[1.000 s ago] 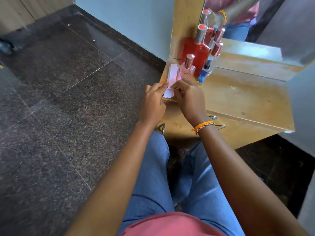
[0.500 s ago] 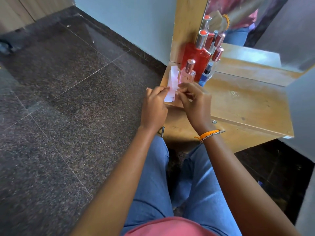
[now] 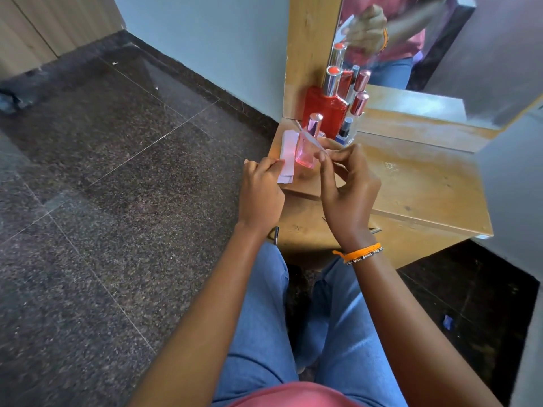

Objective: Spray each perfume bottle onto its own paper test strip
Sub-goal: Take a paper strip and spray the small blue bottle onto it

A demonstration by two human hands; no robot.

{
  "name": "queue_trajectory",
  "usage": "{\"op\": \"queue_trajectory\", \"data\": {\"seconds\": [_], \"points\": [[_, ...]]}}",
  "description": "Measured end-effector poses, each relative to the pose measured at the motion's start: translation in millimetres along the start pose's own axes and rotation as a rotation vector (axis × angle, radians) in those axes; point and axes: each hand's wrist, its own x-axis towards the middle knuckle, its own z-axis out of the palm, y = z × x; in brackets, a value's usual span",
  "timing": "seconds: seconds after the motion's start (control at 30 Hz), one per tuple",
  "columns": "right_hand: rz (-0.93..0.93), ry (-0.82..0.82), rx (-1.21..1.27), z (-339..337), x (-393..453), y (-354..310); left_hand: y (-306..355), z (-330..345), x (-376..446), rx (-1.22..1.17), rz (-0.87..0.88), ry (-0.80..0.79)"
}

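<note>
My right hand [image 3: 348,186] was raised just above the front edge of the wooden dressing table [image 3: 417,183], thumb and forefinger pinched on the lower end of one thin paper test strip [image 3: 311,139]. The strip slanted up and away to the left from my fingertips, crossing in front of the small pink perfume bottle [image 3: 305,151], so the bottle stood just beyond and to the left of that hand. An orange thread band [image 3: 360,252] circled my right wrist.

My left hand [image 3: 261,190] was lower and to the left, at the table's near left corner. Its fingers were curled, and the fingertips pressed on the near end of a small stack of white paper strips [image 3: 286,155] lying flat on the tabletop; one end of the stack hung a little over the table edge. The pink bottle stood upright just right of this stack, between my two hands.

Behind the pink bottle, against the mirror [image 3: 411,48], stood a large red perfume bottle [image 3: 321,108] with a tall silver cap, and beside it to the right a narrow clear bottle with a rose-coloured cap [image 3: 357,108] and a small blue bottle [image 3: 343,133]. All three stood upright, close together, well clear of both hands. The mirror reflected my right hand and the bottle tops. My knees in blue jeans [image 3: 264,318] were below the table, over dark speckled floor tiles [image 3: 102,186].
</note>
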Motion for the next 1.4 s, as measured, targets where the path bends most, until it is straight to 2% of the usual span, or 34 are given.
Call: {"op": "queue_trajectory", "data": {"seconds": [0.17, 0.3, 0.33, 0.43, 0.5, 0.7, 0.83, 0.93, 1.03, 1.2, 1.4], "points": [[-0.068, -0.001, -0.02, -11, -6, -2, 1, -10, 7, -0.127, -0.048, -0.019], [-0.118, -0.032, -0.079, -22, -20, 4, 23, -25, 4, -0.244, -0.116, 0.095], [-0.128, -0.042, -0.098, -25, -24, 5, 32, -29, 2, -0.326, -0.158, 0.072], [-0.126, -0.082, -0.161, -35, -35, 8, 57, -32, -2, -0.615, -0.3, -0.152], [-0.092, -0.105, -0.225, -42, -42, 14, 67, -26, -6, -0.679, -0.343, -0.225], [0.041, -0.19, -0.405, -59, -34, 56, 77, -9, -7, -0.661, -0.343, -0.292], [0.025, -0.276, -0.527, -62, -18, 67, 81, -6, -6, -0.631, -0.324, -0.296], [0.014, -0.313, -0.523, -63, -12, 69, 79, -3, -6, -0.622, -0.322, -0.294], [0.047, -0.293, -0.481, -64, -11, 63, 79, -1, -7, -0.627, -0.332, -0.298], [0.104, -0.082, -0.343, -43, 18, 49, 77, 2, -4, -0.639, -0.35, -0.268], [0.238, -0.152, -0.313, -9, 48, 66, 77, 0, 1, -0.645, -0.347, -0.239]]}}
